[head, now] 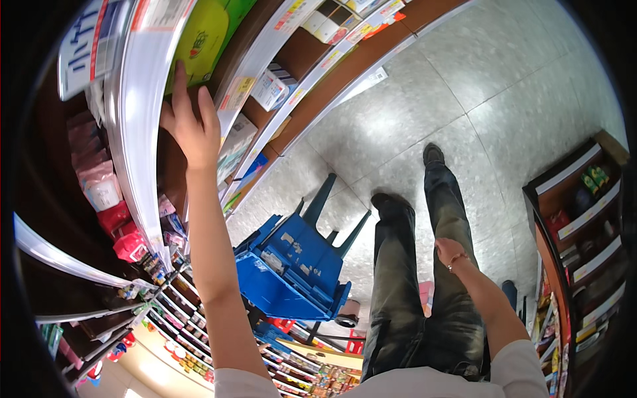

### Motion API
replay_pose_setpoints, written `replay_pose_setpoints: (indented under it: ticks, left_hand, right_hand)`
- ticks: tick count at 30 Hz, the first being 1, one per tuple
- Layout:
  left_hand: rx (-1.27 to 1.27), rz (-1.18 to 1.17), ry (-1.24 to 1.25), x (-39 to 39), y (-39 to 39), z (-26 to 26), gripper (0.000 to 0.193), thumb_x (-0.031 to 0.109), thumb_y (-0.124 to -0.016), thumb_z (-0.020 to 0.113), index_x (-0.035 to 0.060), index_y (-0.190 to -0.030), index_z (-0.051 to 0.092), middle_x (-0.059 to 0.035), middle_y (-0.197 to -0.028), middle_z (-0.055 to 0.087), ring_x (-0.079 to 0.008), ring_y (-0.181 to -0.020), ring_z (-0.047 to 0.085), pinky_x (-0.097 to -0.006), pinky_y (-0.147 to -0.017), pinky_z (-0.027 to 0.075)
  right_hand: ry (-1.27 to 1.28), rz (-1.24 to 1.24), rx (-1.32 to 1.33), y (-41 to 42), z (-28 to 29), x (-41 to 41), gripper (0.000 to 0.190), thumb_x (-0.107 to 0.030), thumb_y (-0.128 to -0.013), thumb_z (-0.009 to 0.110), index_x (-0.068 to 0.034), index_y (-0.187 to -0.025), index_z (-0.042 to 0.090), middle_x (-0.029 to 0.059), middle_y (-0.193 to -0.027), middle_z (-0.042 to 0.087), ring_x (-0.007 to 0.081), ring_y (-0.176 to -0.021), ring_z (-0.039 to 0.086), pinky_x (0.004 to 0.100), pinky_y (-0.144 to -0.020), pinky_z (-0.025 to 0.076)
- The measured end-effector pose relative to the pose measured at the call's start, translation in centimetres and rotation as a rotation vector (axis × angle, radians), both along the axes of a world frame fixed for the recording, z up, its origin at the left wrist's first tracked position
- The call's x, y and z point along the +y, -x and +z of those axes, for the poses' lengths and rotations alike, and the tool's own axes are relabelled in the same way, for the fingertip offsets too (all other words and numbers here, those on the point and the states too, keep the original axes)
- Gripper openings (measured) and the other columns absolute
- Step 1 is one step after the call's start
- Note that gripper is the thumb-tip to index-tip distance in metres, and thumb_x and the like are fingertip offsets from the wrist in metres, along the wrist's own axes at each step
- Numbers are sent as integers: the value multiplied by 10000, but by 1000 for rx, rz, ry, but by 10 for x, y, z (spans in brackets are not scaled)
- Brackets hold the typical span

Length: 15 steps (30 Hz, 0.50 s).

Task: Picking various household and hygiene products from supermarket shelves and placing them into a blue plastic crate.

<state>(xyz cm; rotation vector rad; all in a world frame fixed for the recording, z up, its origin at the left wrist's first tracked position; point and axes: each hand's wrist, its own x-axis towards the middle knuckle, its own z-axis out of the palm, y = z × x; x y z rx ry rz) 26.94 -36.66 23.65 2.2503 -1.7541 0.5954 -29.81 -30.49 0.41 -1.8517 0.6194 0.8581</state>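
Note:
My left hand [193, 122] reaches into a shop shelf with its fingers apart. Its index fingertip touches the lower edge of a green package [199, 45] that bears writing. The package's far end runs out of the picture. Below the hand, a shelf edge with price labels [238, 93] runs along the rack. My right hand [448, 251], with a bracelet [455, 259] at the wrist, hangs in front of my thigh. Its fingers look bent, but their inner side is hidden, and no object shows in it.
Blue plastic crates [293, 268] rest on a dark-legged stool [318, 201] between the rack and my legs. White boxes [272, 87] sit on a lower shelf. Pink and red packs [112, 211] fill a shelf at left. Another shelf unit [577, 224] stands at right on the tiled floor [497, 89].

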Motion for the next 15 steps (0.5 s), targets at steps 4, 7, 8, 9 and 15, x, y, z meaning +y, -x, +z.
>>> replay_pose_setpoints:
  ticks: [4,7,8,9,15]
  left_hand:
    - [188,237,-10,67,64,-14,452,18,-781,525,37,-1225,441,-196,-1300,339,-348,-1200,301,-418,-991,232]
    - [322,365,-254,165,121,-25,433,-11,-760,525,38,-1185,460,-192,-1275,350,-352,-1197,300,-427,-972,253]
    - [333,422,-263,203,138,-28,434,-21,-748,530,36,-1174,464,-192,-1261,356,-345,-1187,311,-424,-965,262]
    - [355,483,-268,239,157,-33,435,-31,-737,535,34,-1162,468,-191,-1246,362,-338,-1177,322,-421,-958,271]
    - [381,1638,181,463,240,-74,341,10,-693,558,-42,-975,373,-173,-953,381,-297,-898,381,-422,-833,341]
  right_hand:
    - [24,41,2,3,-2,2,112,-106,-781,480,-89,-859,560,118,-868,592,301,-826,570,405,-724,460]
    - [35,86,-21,-5,-2,6,115,-96,-773,489,-92,-864,561,112,-863,593,290,-820,571,401,-713,463]
    - [36,91,-17,-9,-1,9,113,-94,-776,490,-92,-863,560,107,-861,593,285,-818,572,398,-710,465]
    - [44,102,-5,-10,0,11,110,-92,-778,490,-93,-863,559,101,-859,594,280,-815,573,394,-706,467]
    - [-22,72,-24,-10,6,38,99,-68,-805,491,-61,-885,549,101,-827,604,270,-783,583,366,-691,471]
